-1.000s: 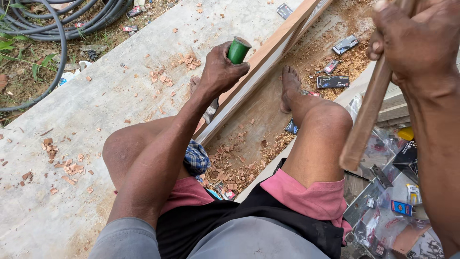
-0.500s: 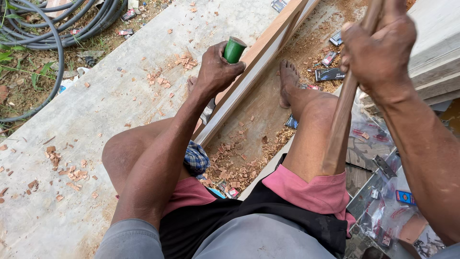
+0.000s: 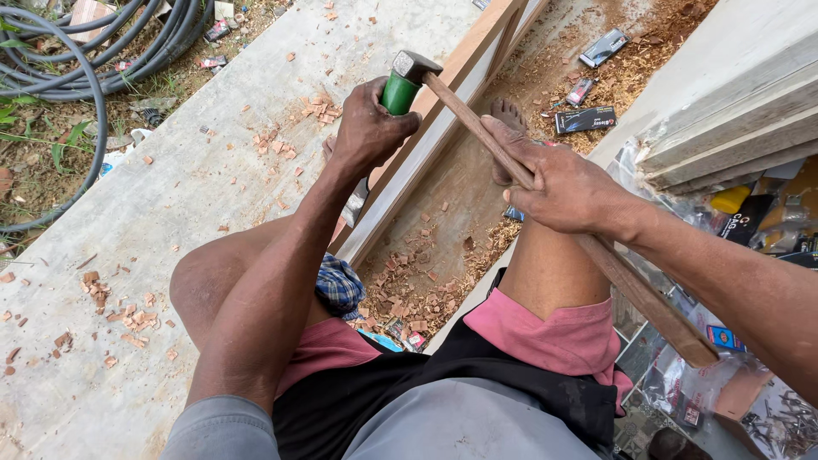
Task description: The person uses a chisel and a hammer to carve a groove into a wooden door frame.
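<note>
Hammer head atop green chisel handle, left grip below.

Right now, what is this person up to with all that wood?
A person sits on a concrete slab, chiselling. The left hand grips a green-handled chisel set upright against a long wooden frame piece. The right hand holds a hammer by its wooden handle, its metal head resting on the chisel's top. Wood chips litter the ground between the legs.

Flat black packet lies among sawdust.
</note>
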